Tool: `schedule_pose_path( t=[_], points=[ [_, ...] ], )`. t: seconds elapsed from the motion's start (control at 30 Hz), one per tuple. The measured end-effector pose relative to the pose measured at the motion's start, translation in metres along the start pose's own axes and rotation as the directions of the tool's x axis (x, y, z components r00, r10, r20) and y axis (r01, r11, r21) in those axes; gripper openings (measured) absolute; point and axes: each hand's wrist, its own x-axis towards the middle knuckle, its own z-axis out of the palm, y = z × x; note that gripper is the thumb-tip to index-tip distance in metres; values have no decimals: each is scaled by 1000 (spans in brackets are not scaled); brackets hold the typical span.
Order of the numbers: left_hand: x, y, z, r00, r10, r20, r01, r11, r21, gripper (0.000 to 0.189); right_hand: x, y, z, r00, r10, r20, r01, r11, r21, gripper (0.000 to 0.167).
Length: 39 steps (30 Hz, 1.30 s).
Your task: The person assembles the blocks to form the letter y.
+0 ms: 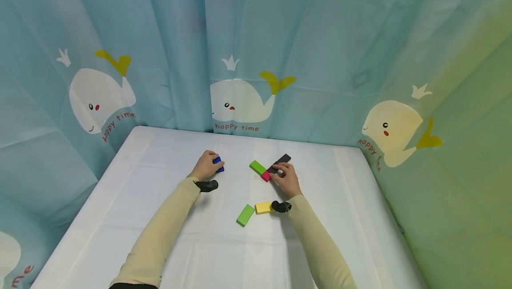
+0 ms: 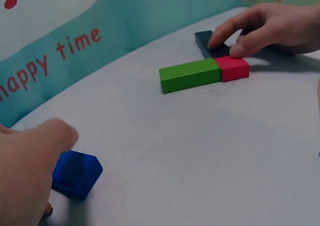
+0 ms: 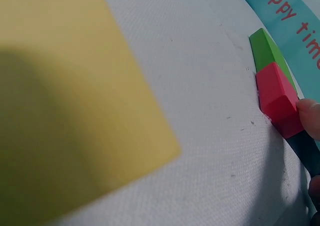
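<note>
A: What lies on the worktop (image 1: 208, 246)?
B: Two hands first. The right hand (image 1: 289, 181) pinches the dark bar (image 1: 283, 159) between bent fingers and thumb, at its near end; the left hand (image 1: 205, 166) curls closely round the blue block (image 2: 77, 173).
A: Which way does each piece point?
B: The dark bar runs to the far right. The upper green block (image 1: 257, 166) slants far left, its near end against the red block (image 1: 266, 176). The lower green block (image 1: 245, 215) slants far right; the yellow block (image 1: 262, 208) lies nearly crosswise.
A: Anything obscured?
B: A black wrist mount (image 1: 281, 206) covers yellow's right end. Fingers hide part of blue; its full length I can't tell. Red, the smallest, is plain.
</note>
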Motion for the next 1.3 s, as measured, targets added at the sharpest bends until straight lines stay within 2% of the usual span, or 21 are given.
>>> schedule_pose_path(
  t=[0.4, 0.8, 1.0, 1.3],
  points=[
    [-1, 3, -3, 999, -25, 38, 26, 1000, -5, 56, 1, 2, 1, 1000, -5, 4, 5, 1000, -8, 38],
    [-8, 3, -16, 984, -11, 179, 25, 997, -75, 77, 2, 4, 2, 1000, -6, -1, 6, 1000, -24, 38],
    [-10, 4, -18, 985, 33, 169, -25, 998, -51, 73, 1, 5, 3, 1000, -10, -9, 9, 999, -32, 38],
    [-12, 4, -18, 988, 50, 148, -39, 996, -74, 71, 2, 7, 3, 1000, 3, -3, -3, 1000, -16, 37]
  ],
)
